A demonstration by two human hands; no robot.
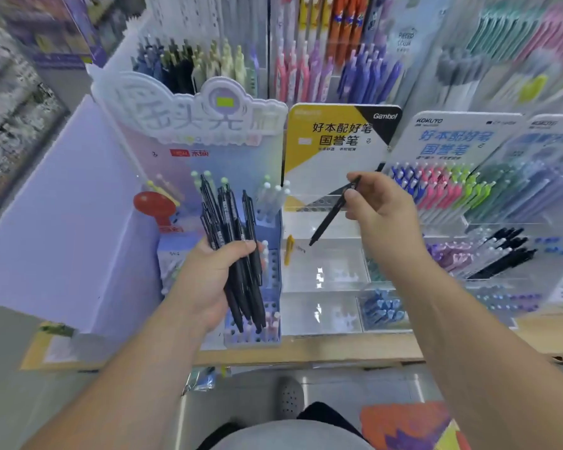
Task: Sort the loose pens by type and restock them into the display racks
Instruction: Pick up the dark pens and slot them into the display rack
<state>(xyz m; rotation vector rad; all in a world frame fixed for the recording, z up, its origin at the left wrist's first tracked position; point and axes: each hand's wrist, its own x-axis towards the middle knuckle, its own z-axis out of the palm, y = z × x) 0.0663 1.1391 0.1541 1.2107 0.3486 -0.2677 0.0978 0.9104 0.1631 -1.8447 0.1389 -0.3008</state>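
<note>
**Restocking in hand: black pens, one being placed, a bundle waiting**

Head view, item by item.

- Left hand: clenching around a bundle of black pens, clicker ends up, held in front of the lilac rack.
- Right hand: pinching a single black pen near its clip end between thumb and fingertips; the tip is pointing down and left, hanging above the clear acrylic rack under the yellow Gambol card.
- Clear acrylic rack: its near compartments are looking empty but for one yellow pen lying at the left edge and some blue pens at lower right.
- Kokuyo rack, to the right: holding coloured pens in rows, with a black group lower down.

Step, as judged: the person is feeding black pens one at a time from bundle to rack. The next move is calling for a choice of slot matching this pen type, then lowering the tip in cleanly; which compartment is meant cannot be told.
</note>
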